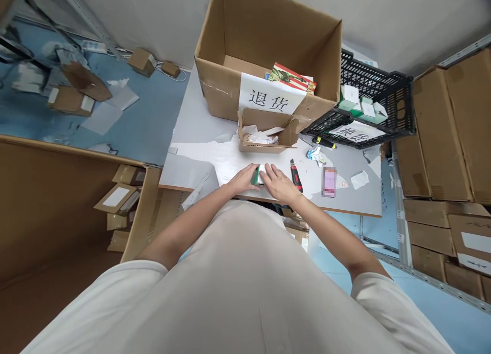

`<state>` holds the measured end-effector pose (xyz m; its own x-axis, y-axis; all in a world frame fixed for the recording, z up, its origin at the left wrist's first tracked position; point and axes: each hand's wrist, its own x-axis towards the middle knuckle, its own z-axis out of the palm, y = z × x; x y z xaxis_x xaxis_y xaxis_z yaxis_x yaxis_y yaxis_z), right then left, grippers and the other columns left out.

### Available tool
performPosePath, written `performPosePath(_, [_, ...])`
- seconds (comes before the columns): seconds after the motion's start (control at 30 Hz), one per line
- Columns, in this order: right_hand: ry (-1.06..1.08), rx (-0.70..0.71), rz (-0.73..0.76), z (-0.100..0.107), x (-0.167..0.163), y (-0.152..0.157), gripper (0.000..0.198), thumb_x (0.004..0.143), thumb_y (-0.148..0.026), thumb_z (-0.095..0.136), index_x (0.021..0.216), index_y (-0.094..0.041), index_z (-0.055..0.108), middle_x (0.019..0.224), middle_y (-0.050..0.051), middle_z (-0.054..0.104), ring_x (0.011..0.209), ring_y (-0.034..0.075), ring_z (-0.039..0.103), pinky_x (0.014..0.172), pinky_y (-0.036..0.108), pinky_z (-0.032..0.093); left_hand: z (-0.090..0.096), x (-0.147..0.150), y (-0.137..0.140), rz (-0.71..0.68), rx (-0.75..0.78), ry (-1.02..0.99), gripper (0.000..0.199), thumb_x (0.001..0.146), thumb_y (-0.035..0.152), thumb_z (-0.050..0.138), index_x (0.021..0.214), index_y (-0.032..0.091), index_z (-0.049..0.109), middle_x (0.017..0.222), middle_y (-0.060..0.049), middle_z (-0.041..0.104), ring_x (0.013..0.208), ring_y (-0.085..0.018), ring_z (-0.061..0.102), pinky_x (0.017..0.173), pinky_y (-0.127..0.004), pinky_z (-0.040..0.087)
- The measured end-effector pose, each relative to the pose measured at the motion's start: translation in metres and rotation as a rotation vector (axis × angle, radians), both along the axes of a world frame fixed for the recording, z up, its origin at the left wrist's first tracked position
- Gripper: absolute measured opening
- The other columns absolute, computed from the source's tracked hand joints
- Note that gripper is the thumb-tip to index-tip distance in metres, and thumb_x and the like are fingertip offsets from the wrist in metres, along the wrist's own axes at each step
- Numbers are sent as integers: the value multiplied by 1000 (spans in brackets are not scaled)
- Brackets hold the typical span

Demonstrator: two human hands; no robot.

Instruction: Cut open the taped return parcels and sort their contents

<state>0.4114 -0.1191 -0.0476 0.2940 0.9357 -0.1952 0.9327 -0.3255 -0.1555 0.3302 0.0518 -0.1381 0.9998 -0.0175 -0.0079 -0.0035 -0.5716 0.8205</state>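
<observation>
A small green and white box (255, 176) is between my two hands near the front edge of the table. My left hand (244, 179) grips its left side, with the thumb at the near edge. From the right, my right hand (282, 185) holds the same box, its fingers lying over the white top and covering much of it. Just right of that hand lies a red and black utility knife (295, 176). Beyond the hands stands a small open carton (258, 145) with crumpled white paper inside.
A large open cardboard box (222, 95) with a white label stands at the back, holding colourful packets. Beside it, a black plastic crate (399, 126) contains several green and white boxes. A phone-shaped pink item (329, 182) and paper scraps lie on the table's right. A big carton (140, 211) stands left.
</observation>
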Motion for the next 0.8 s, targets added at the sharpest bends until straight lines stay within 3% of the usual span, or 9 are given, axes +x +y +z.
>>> performPosePath(0.07, [107, 102, -96, -9, 14, -2, 41, 93, -23, 38, 131, -14, 47, 135, 17, 54, 122, 30, 53, 98, 45, 45, 2, 0, 0, -11, -7, 16, 87, 54, 32, 86, 128, 18, 42, 127, -14, 53, 120, -32, 53, 98, -45, 46])
performPosePath(0.13, [227, 275, -323, -19, 30, -1, 40, 95, -28, 33, 132, -18, 45, 126, 13, 61, 106, 25, 62, 90, 41, 51, 4, -2, -1, -18, -26, 31, 86, 55, 31, 86, 128, 19, 42, 126, -13, 53, 119, -32, 53, 98, -45, 46])
performPosePath(0.23, [333, 488, -644, -35, 41, 3, 43, 95, -37, 36, 133, -19, 39, 121, 13, 61, 92, 23, 64, 80, 40, 54, 10, -8, -2, 7, -55, 39, 91, 57, 32, 84, 134, 19, 37, 132, -14, 50, 123, -32, 51, 101, -45, 44])
performPosePath(0.3, [306, 542, -715, -40, 38, 5, 44, 92, -37, 43, 131, -16, 42, 123, 16, 58, 98, 24, 62, 82, 40, 53, 16, -12, -5, 22, -75, 27, 102, 58, 36, 83, 141, 18, 28, 138, -16, 44, 128, -33, 45, 104, -47, 41])
performPosePath(0.4, [145, 568, -674, -35, 22, 0, 34, 92, -31, 42, 121, -16, 54, 123, 18, 55, 114, 28, 52, 93, 45, 46, 30, -17, -13, 97, -103, 20, 110, 60, 46, 81, 146, 16, 18, 143, -19, 37, 133, -34, 39, 108, -49, 38])
performPosePath(0.5, [124, 429, -431, -20, 8, -10, 31, 93, -25, 40, 113, -21, 63, 114, 14, 60, 110, 28, 52, 97, 46, 41, 44, -16, -23, 181, -105, -30, 105, 65, 50, 75, 146, 14, 19, 144, -21, 35, 135, -34, 37, 109, -49, 37])
performPosePath(0.6, [164, 277, -235, -8, 2, -20, 36, 90, -24, 45, 124, -21, 59, 124, 11, 59, 112, 28, 50, 99, 46, 37, 52, -11, -27, 133, -55, -125, 89, 72, 52, 69, 143, 16, 28, 142, -18, 37, 134, -31, 37, 110, -46, 36])
performPosePath(0.7, [166, 202, -195, -3, 4, -25, 47, 87, -28, 51, 133, -20, 52, 135, 11, 52, 118, 30, 45, 99, 46, 35, 55, -5, -23, 63, 47, -107, 72, 76, 55, 65, 134, 19, 44, 139, -17, 40, 131, -31, 40, 107, -46, 39])
performPosePath(0.8, [162, 131, -168, 0, 8, -23, 52, 85, -30, 57, 135, -20, 50, 133, 12, 52, 114, 32, 45, 94, 47, 36, 57, -2, -17, 28, 139, -10, 72, 73, 61, 65, 131, 21, 49, 133, -15, 45, 122, -32, 49, 99, -45, 45])
